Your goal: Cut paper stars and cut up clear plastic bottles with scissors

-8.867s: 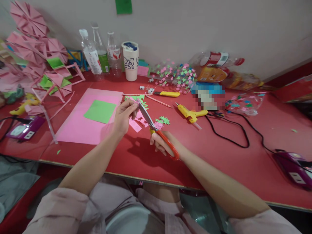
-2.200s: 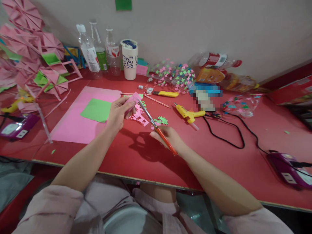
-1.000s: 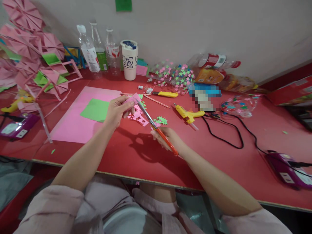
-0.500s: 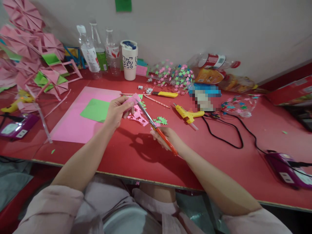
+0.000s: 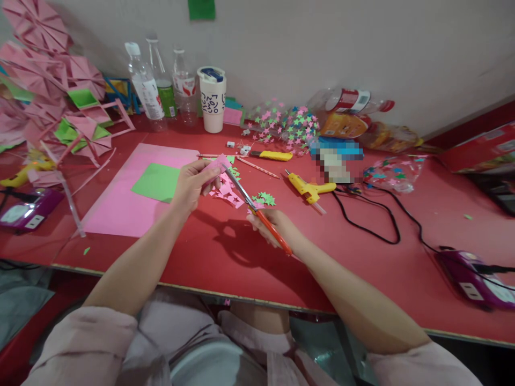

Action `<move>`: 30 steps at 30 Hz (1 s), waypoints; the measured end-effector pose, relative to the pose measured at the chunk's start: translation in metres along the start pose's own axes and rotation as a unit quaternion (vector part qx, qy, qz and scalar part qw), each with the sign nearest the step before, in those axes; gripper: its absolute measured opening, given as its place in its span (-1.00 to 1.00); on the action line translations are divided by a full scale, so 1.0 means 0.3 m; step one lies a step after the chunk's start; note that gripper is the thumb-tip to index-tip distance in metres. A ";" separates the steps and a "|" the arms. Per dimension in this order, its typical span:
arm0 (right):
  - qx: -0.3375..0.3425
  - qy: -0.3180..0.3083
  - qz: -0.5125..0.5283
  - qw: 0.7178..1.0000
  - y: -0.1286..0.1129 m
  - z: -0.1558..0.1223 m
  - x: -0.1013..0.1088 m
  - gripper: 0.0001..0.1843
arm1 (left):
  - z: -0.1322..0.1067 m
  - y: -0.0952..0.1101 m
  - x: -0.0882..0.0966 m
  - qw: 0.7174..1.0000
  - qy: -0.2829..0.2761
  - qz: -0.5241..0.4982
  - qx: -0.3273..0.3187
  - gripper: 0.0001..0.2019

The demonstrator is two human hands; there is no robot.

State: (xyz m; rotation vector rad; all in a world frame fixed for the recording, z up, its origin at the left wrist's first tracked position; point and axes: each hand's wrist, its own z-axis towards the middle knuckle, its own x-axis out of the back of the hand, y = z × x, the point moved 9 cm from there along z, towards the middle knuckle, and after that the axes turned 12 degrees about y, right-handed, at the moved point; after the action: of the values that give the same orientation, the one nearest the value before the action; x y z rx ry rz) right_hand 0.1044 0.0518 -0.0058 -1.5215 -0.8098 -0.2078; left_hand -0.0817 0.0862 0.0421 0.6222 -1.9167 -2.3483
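The left hand (image 5: pixel 192 182) is raised a little off the red worktop (image 5: pixel 249 268), fingers pinched shut on a small piece of pink paper (image 5: pixel 216 162), which is tilted up so its edge meets the blades. The right hand (image 5: pixel 270 226) is closed round the orange handles of a pair of scissors (image 5: pixel 252 206); the blades run up and to the left, their tips at the paper's edge, and look nearly closed. Holding the piece in the air, clear of the surface, leaves room for the blades to work around it.

Directly beneath the paper lie pink offcuts with star-shaped holes (image 5: pixel 229 192), and just beside the scissors a little heap of green stars (image 5: pixel 263 199). To the left, a large pink sheet (image 5: pixel 120 203) lies flat with a green square (image 5: pixel 156 182) on top. Beyond the hands are a yellow craft knife (image 5: pixel 272 156), a pencil (image 5: pixel 257 168) and a yellow glue gun (image 5: pixel 308 187), whose black cord (image 5: pixel 374 222) trails right toward a purple socket box (image 5: pixel 470 273). Along the wall stand bottles (image 5: pixel 155 91), a white cup (image 5: pixel 212 102) and a bag of coloured stars (image 5: pixel 285 123). Folded pink paper fans (image 5: pixel 44 80) crowd the far left. Nothing lies between the hands themselves.
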 end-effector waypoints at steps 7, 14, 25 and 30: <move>0.005 0.003 0.005 1.000 0.001 0.005 0.000 -0.42 | -0.002 -0.002 0.002 1.000 0.011 0.011 0.007 -0.88; 0.002 0.027 0.009 1.000 -0.011 0.001 0.017 -0.41 | -0.006 0.002 -0.002 1.000 0.002 0.015 0.009 -0.85; -0.003 0.046 0.012 0.999 -0.009 0.001 0.035 -0.43 | 0.009 0.044 -0.007 0.992 -0.040 0.099 -0.071 -0.81; 0.007 0.013 -0.012 1.000 -0.005 0.020 0.025 -0.40 | 0.018 0.040 -0.001 0.991 -0.040 0.110 -0.069 -0.80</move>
State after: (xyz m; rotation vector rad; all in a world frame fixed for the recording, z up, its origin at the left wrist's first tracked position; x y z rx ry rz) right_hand 0.1070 0.0601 -0.0010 -1.4932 -0.8074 -0.2377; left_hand -0.0857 0.0886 0.0544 0.2932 -1.7319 -2.3697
